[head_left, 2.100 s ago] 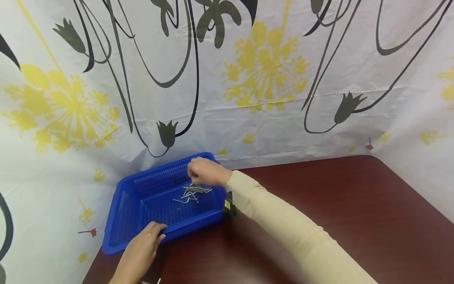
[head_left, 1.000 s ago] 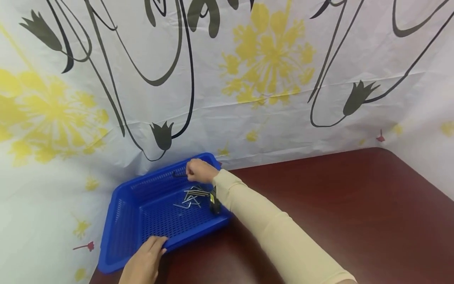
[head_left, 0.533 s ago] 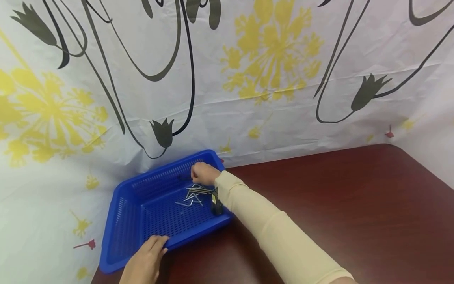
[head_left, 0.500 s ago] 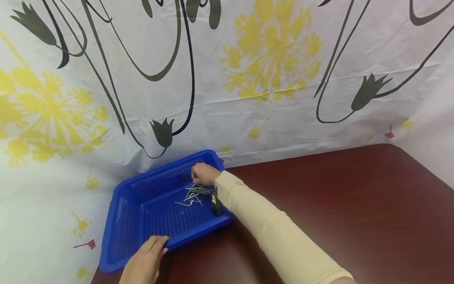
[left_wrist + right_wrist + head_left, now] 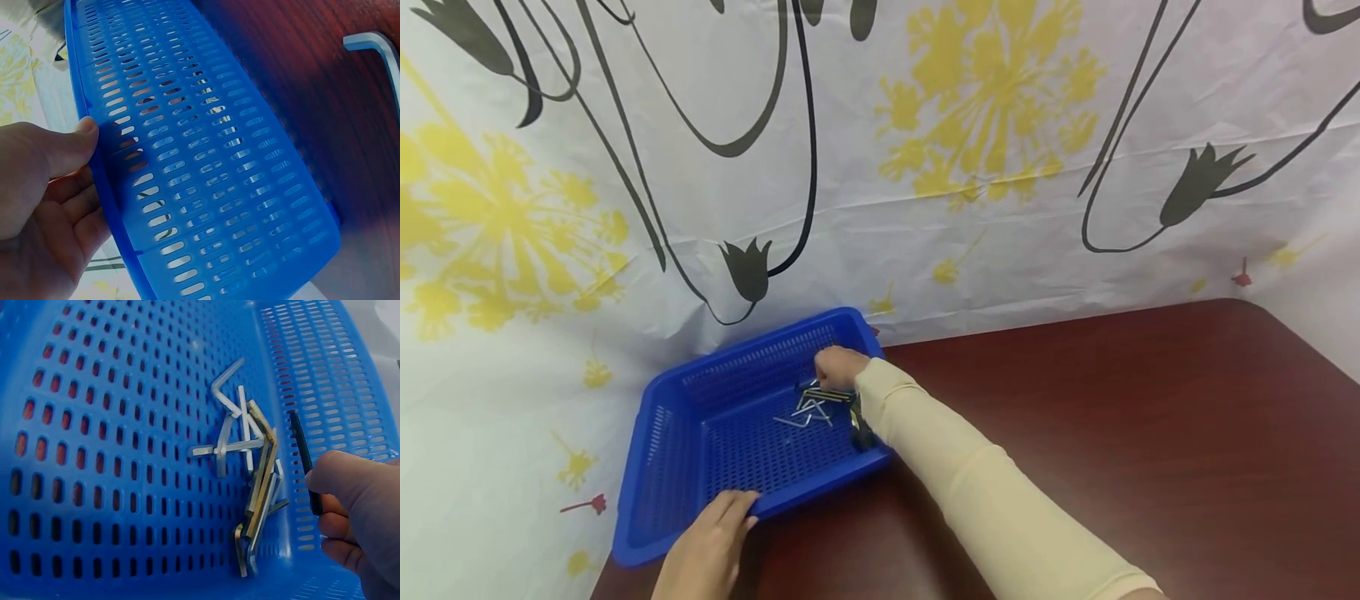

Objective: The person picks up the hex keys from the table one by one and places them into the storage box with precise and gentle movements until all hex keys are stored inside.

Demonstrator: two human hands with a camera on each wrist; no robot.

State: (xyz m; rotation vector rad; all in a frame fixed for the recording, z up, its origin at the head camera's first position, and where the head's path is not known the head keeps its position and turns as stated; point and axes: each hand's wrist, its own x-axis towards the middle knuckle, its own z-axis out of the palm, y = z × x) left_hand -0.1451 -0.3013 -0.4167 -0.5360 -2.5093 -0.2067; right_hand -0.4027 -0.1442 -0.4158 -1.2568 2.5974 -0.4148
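Observation:
A blue perforated plastic basket [image 5: 745,450] stands at the table's left. My left hand [image 5: 707,542] grips its near rim, thumb on one side and fingers on the other, as the left wrist view shows. Inside the basket's far right part, my right hand [image 5: 837,367] pinches a thin black hex key [image 5: 302,444] between thumb and fingers; part of it is hidden by the hand. Just beside, several silver and brass-coloured hex keys [image 5: 262,481] lie in a loose pile on the basket floor. The black key is close to the basket's slotted wall.
Another silver hex key [image 5: 375,45] lies on the dark red table [image 5: 1075,417] outside the basket. A white patterned cloth [image 5: 850,167] hangs behind and at the sides. Under my right wrist sits a small black device [image 5: 861,433] with a yellow mark.
My right hand has lowered toward the pile, still holding the black hex key, which showed more clearly a second ago. The left hand keeps its hold on the rim; the head view has shifted.

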